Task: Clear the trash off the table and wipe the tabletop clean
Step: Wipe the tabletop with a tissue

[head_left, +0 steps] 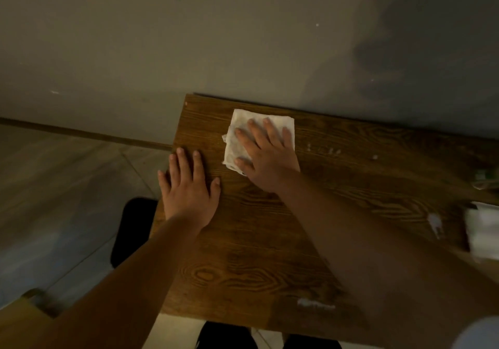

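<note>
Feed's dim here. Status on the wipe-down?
Right hand flat on tissue, far left corner of table. Left hand flat on wood. White smears and clutter at right.

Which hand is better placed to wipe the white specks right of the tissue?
Right. The right hand already presses flat on the tissue, nearest the specks; the left hand rests bare by the table's left edge.

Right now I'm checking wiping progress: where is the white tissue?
In the head view, the tissue lies flat under the right hand near the table's far-left corner.
</note>
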